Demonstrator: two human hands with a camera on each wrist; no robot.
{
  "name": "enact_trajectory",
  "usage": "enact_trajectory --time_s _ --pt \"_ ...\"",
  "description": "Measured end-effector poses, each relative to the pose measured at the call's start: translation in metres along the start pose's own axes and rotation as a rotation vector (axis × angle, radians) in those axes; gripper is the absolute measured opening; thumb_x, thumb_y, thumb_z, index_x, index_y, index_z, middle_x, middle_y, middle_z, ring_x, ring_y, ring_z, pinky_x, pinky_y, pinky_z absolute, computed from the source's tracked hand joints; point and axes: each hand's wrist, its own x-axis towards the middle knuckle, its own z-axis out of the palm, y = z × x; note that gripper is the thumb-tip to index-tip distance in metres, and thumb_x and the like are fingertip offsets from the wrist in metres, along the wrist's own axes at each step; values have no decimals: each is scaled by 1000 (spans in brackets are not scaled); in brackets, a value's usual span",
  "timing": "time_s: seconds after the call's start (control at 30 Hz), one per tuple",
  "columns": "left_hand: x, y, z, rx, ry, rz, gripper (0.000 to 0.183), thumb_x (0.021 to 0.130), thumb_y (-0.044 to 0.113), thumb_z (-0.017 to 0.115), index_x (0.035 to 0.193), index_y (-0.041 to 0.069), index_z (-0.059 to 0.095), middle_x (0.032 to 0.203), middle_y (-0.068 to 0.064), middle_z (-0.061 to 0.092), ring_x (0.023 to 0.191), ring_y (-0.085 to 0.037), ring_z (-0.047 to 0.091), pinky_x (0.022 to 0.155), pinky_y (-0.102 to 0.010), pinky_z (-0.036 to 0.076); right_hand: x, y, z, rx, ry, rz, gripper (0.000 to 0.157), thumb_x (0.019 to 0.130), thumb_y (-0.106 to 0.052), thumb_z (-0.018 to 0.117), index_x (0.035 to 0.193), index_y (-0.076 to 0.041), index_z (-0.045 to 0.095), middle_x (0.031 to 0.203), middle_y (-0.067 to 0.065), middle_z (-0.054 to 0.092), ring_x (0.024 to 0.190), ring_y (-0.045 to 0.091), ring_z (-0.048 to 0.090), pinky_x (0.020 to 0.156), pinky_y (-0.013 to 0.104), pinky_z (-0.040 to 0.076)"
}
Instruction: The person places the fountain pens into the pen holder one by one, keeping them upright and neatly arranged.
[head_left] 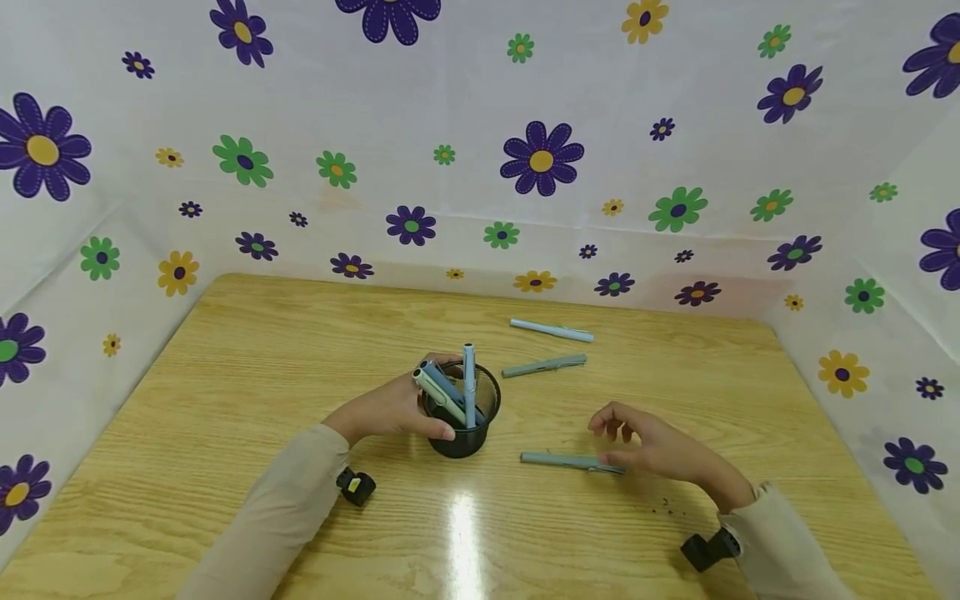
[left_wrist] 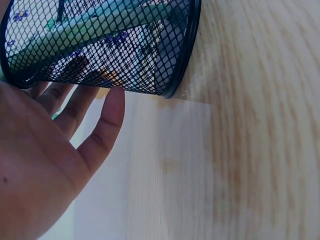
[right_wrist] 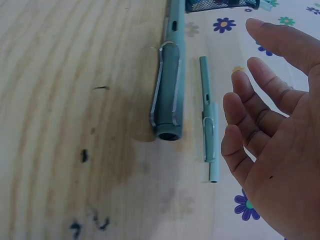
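Note:
A black mesh pen holder (head_left: 459, 442) stands on the table in the head view, with a pale green pen (head_left: 438, 395), a dark blue pen (head_left: 447, 385) and a light blue pen (head_left: 469, 383) leaning in it. My left hand (head_left: 397, 408) grips it from the left, thumb near the rim; in the left wrist view the fingers lie along the mesh wall (left_wrist: 120, 65). Just over the clip end of a grey-green pen (head_left: 555, 459) hovers my right hand (head_left: 652, 442), fingers loosely bent and holding nothing. That pen (right_wrist: 170, 90) lies apart from the hand in the right wrist view.
Farther back on the wooden table (head_left: 300, 333) lie another green pen (head_left: 543, 366) and a light blue pen (head_left: 551, 331). Small dark marks (head_left: 663, 505) dot the wood below the right hand. A flower-patterned cloth (head_left: 465, 100) encloses the back and sides.

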Motion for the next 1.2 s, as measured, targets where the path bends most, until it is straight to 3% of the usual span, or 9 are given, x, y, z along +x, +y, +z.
enact_trajectory --time_s 0.27,0.43,0.73,1.2 --pt "0 0 0 1 0 -11 96 75 29 82 150 20 23 150 -11 37 133 -29 42 113 -54 27 -8 13 9 50 -50 83 32 92 -22 66 115 -4 53 109 9 55 91 10 46 77 25 41" --pt "-1 0 -1 5 2 -13 96 75 31 82 150 21 23 145 -11 43 134 -29 42 113 -54 27 -10 19 14 55 -77 106 34 92 -23 66 118 -7 52 117 9 55 101 5 51 86 22 46" --pt "-1 1 -2 22 -4 -5 98 74 37 83 150 21 22 149 -11 41 139 -29 37 114 -55 26 -11 22 12 97 -107 83 35 94 -22 64 118 -1 51 120 15 54 113 13 57 92 15 46" --pt "0 0 -1 5 -5 -14 98 74 40 82 150 22 23 150 -11 40 141 -30 35 114 -56 24 -9 28 13 -47 -98 33 32 90 -31 67 110 -10 55 109 6 54 97 1 51 84 21 49"
